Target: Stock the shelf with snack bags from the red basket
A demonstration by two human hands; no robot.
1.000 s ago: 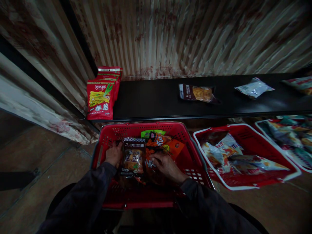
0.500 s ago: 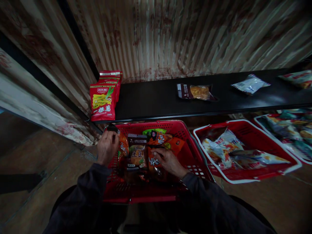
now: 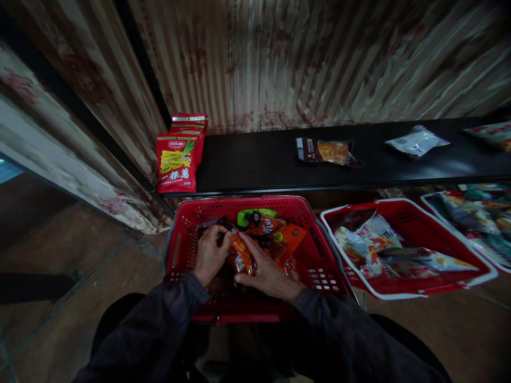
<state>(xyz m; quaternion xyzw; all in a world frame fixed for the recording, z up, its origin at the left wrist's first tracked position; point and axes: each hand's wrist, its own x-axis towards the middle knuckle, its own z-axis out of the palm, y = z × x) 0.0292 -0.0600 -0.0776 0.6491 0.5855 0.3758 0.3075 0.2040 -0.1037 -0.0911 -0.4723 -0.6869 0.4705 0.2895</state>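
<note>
Both my hands are over the red basket (image 3: 319,250) in front of me. My left hand (image 3: 211,254) is closed, its thumb and fingers pinching the dark upper end of an orange snack bag (image 3: 241,256). From the other side my right hand (image 3: 271,274) grips the same bag, fingers along its right edge and thumb near its bottom. More snack bags lie in the basket, among them a bright green one (image 3: 245,215) and an orange pouch (image 3: 293,239). My hands partly cover the bags beneath.
Along the back runs a black shelf (image 3: 247,167). It carries red snack packets (image 3: 178,162) at its left end, a brown snack bag (image 3: 329,151) and a white packet (image 3: 417,142). A second red basket (image 3: 423,290) with bags stands at right, another beyond it.
My left hand has moved right and down, from the basket's left rim to the middle. An orange bag is now between both hands. The brown potato bag's front no longer shows.
</note>
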